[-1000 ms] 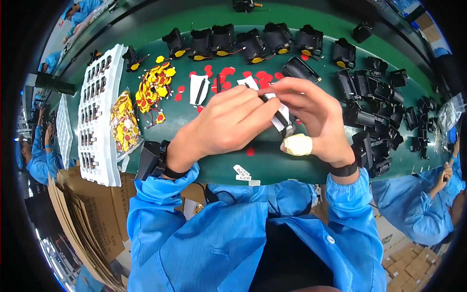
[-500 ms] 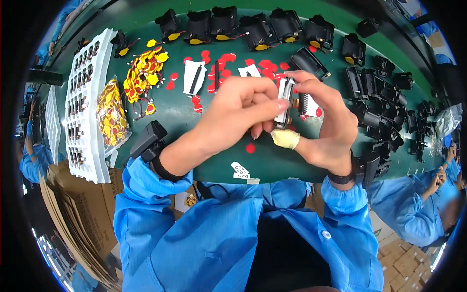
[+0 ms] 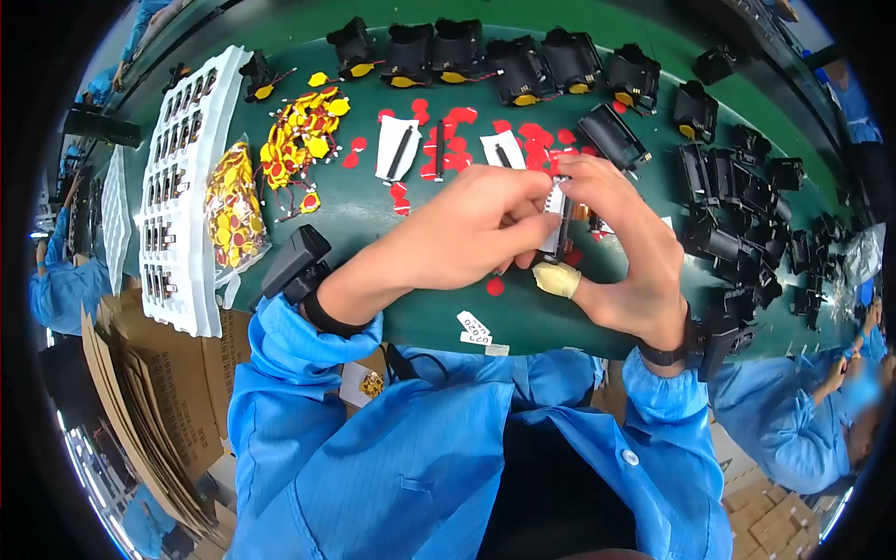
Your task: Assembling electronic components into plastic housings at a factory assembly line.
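Between my hands is a narrow black part with a white toothed strip (image 3: 556, 222) along it, held end-on over the table. My right hand (image 3: 639, 252) spans it lengthwise, fingertips at its far end and the thumb, in a pale yellow finger cot, at its near end. From the other side my left hand (image 3: 471, 229) pinches it, thumb pressed on its face, the other fingers curled and partly hidden. Just beyond lie red round stickers (image 3: 537, 140) and a white backing piece with a black strip (image 3: 502, 149). A black housing (image 3: 611, 135) rests past my right fingers.
On the left stand a white tray of small parts (image 3: 196, 177), a bag of yellow-and-red discs (image 3: 233, 205) and a loose heap of them (image 3: 303, 135). Black housings (image 3: 457, 51) line the far edge; more (image 3: 723, 233) pile up at right. White labels (image 3: 474, 327) lie near the front edge.
The view has shifted, so the table sits a little further right and lower. The part has turned slightly in my fingers, and my left hand now covers more of it.
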The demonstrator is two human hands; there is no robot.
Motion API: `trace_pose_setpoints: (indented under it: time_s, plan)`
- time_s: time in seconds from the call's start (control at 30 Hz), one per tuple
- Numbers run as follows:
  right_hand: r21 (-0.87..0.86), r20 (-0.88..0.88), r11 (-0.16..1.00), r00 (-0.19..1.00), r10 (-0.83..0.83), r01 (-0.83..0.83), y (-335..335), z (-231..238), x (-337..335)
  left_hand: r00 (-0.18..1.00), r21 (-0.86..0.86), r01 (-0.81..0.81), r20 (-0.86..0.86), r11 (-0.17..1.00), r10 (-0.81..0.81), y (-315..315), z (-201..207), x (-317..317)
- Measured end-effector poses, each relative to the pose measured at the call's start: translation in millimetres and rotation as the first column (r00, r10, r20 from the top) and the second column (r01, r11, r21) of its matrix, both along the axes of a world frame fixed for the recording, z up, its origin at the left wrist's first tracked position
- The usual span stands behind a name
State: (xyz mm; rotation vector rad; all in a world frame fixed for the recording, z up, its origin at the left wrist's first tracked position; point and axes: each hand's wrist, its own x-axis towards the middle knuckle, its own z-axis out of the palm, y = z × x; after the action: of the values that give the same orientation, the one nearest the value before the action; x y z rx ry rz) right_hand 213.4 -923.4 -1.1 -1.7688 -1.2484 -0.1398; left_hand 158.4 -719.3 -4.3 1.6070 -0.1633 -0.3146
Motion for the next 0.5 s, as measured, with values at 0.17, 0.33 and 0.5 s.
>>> trace_pose_setpoints:
  time_s: [0.17,0.33,0.5]
  plan:
    - [-0.011,-0.07,1.0,0.998,0.001,-0.002,0,3,0,0.998,0.02,-0.008,0.061,1.0,0.006,1,0,2]
    - [0.044,-0.077,0.999,0.996,0.034,-0.031,2,-4,1,0.999,-0.161,0.005,-0.044,0.987,-0.012,3,7,1]
    - [0.106,-0.134,0.994,0.99,0.039,-0.025,4,3,-5,0.996,-0.227,-0.019,-0.092,0.974,-0.002,-1,12,-5]
